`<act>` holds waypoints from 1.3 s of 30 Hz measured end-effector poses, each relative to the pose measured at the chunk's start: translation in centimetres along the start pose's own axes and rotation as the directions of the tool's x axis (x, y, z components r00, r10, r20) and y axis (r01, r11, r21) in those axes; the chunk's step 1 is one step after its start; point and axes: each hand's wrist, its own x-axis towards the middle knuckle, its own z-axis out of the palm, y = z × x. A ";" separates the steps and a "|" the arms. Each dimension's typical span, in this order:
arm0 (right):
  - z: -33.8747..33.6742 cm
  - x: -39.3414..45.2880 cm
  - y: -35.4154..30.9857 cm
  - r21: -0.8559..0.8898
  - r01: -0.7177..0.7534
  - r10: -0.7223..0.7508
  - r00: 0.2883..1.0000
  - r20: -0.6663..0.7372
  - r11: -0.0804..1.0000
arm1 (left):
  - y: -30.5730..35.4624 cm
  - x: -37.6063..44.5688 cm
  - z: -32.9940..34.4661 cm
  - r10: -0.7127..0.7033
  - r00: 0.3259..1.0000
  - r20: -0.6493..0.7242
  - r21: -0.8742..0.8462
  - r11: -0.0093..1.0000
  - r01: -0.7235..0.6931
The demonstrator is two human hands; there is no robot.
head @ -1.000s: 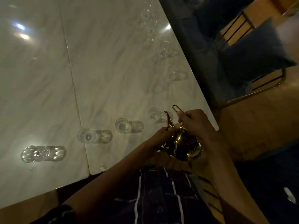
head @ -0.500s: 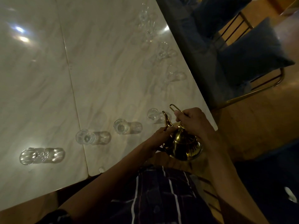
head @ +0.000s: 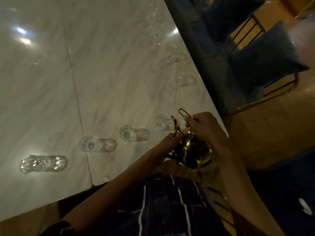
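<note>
Brass teapot [head: 196,154] in both hands, right hand [head: 204,128] gripping wire handle [head: 185,113], left hand [head: 168,142] pinching neck, clear glass [head: 161,122] beside spout [head: 175,123]

Eight clear glasses [head: 133,133] on one marble table [head: 110,74]: four in the near row, four along the right edge (farthest two blurred). One brass teapot [head: 194,154]. One left hand [head: 170,142], one right hand [head: 204,126]. Two blue chairs [head: 265,53].

Saw glossy, gold-toned metal on the teapot [head: 196,155]; found smooth, reflective marble-look stone on the desk [head: 110,74]; noted clear, shiny glass in the cups [head: 127,133]; made out matt striped cloth on the shirt [head: 170,205].
</note>
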 end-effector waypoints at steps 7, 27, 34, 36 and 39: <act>-0.1 -0.2 -0.2 -0.007 0.024 -0.024 1.000 -0.003 1.000 | 0.1 -0.4 0.0 0.011 1.000 0.003 -0.024 1.000 -0.011; -0.6 -0.5 -0.9 -0.037 0.019 -0.019 1.000 -0.004 0.999 | 1.0 -1.4 0.4 0.017 1.000 0.015 -0.044 0.999 -0.016; -0.7 -0.6 -1.0 -0.018 -0.001 0.001 1.000 0.008 1.000 | 1.1 -1.6 0.5 0.013 1.000 0.013 -0.040 0.999 -0.013; -0.7 -0.6 -1.1 -0.020 0.001 -0.001 1.000 0.010 1.000 | 1.2 -1.6 0.6 0.015 1.000 0.016 -0.036 0.999 -0.015; -0.7 -0.6 -1.2 -0.018 0.007 -0.007 1.000 0.010 1.000 | 1.2 -1.7 0.6 0.007 1.000 0.015 -0.034 0.999 -0.006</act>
